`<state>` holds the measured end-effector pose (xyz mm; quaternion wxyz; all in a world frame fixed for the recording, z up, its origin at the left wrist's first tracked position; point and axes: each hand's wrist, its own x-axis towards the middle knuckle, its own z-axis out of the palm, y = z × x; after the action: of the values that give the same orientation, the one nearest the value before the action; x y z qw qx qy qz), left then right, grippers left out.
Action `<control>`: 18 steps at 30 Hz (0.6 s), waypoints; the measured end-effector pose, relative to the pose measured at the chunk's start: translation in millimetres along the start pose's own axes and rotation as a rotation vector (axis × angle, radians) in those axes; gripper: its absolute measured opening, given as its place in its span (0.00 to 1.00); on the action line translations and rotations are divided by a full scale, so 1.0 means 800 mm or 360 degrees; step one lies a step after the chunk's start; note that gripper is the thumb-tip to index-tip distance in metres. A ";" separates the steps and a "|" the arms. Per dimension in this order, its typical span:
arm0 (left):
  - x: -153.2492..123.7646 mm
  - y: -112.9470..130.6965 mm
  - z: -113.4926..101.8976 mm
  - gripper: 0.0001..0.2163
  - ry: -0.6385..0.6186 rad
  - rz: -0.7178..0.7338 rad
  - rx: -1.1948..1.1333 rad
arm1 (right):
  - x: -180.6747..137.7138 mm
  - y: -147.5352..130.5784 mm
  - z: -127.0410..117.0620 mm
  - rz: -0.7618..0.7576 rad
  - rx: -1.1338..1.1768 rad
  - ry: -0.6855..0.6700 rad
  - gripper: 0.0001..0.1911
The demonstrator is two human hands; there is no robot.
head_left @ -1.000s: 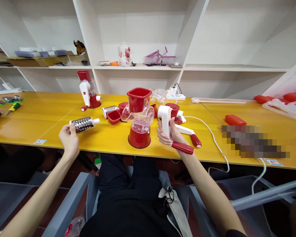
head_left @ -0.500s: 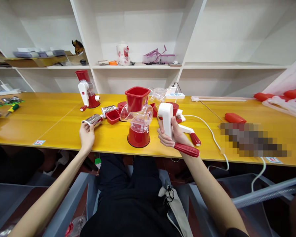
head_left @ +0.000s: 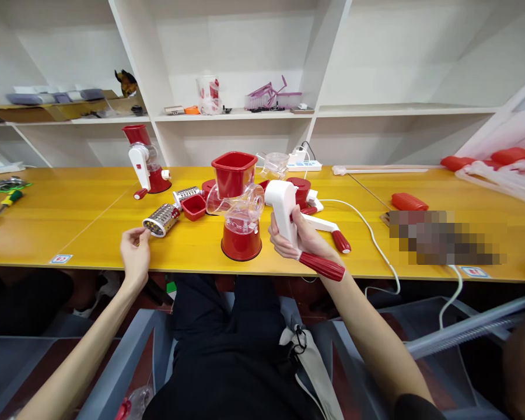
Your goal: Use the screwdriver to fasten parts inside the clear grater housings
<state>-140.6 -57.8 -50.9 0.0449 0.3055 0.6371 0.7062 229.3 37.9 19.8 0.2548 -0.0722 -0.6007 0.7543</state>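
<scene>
My right hand [head_left: 300, 236] is wrapped around a white crank handle [head_left: 282, 204] with a red grip [head_left: 321, 265], held up just right of the rotary grater [head_left: 241, 239]. The grater stands upright on a red base, with a clear body and a red square hopper [head_left: 234, 169]. My left hand [head_left: 135, 254] has its fingers curled together beside the open end of a metal grater drum [head_left: 161, 220], which lies on the table. Nothing shows in those fingers. Another metal drum [head_left: 188, 195] and a small red cup [head_left: 193, 207] lie behind it.
A second rotary grater [head_left: 146, 160] stands at the back left. Behind my right hand are another crank handle [head_left: 326, 224], a clear plastic part [head_left: 275, 165] and a white cable [head_left: 371, 233]. A red object [head_left: 410, 202] and a blurred patch are farther right. White shelves [head_left: 245, 116] rise behind the table.
My left hand has let go of the metal drum and drawn back slightly to the left. The crank stays in my right hand, tilted a little more. The view has shifted slightly.
</scene>
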 end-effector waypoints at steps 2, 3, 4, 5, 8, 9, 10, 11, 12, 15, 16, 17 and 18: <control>-0.008 0.011 0.001 0.10 0.0041 0.0064 -0.0010 | -0.003 -0.011 0.012 -0.0026 -0.0053 0.0035 0.38; -0.013 0.018 0.004 0.10 0.0038 0.0113 -0.0018 | -0.005 -0.016 0.019 -0.0042 -0.0077 0.0052 0.38; -0.020 0.027 0.009 0.11 0.0018 0.0173 -0.0029 | -0.008 -0.022 0.024 -0.0060 -0.0102 0.0068 0.38; -0.028 0.037 0.015 0.12 -0.0030 0.0259 -0.0047 | -0.011 -0.026 0.029 -0.0077 -0.0129 0.0081 0.37; -0.055 0.072 0.038 0.14 -0.0198 0.0473 -0.0148 | -0.018 -0.036 0.036 -0.0128 -0.0230 0.0096 0.36; -0.065 0.085 0.045 0.14 -0.0232 0.0515 -0.0196 | -0.021 -0.037 0.036 -0.0147 -0.0272 0.0101 0.36; -0.075 0.099 0.050 0.13 -0.0276 0.0547 -0.0240 | -0.024 -0.038 0.035 -0.0169 -0.0319 0.0108 0.36; -0.084 0.115 0.055 0.13 -0.0326 0.0592 -0.0280 | -0.027 -0.039 0.035 -0.0191 -0.0372 0.0120 0.37; -0.094 0.131 0.057 0.11 -0.0401 0.0654 -0.0308 | -0.030 -0.040 0.036 -0.0216 -0.0434 0.0138 0.37; -0.119 0.186 0.051 0.08 -0.0733 0.0965 -0.0335 | -0.043 -0.047 0.051 -0.0293 -0.0685 0.0217 0.35; -0.126 0.203 0.045 0.08 -0.0853 0.1080 -0.0332 | -0.048 -0.051 0.061 -0.0319 -0.0788 0.0247 0.33; -0.132 0.218 0.038 0.10 -0.0976 0.1178 -0.0321 | -0.052 -0.054 0.072 -0.0339 -0.0894 0.0281 0.29; -0.136 0.230 0.031 0.14 -0.1083 0.1241 -0.0289 | -0.056 -0.057 0.085 -0.0362 -0.1039 0.0306 0.26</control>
<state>19.6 -119.1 78.6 0.0094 0.7268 0.3618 0.5838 253.0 -35.4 72.5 0.3559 -0.1531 -0.7875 0.4793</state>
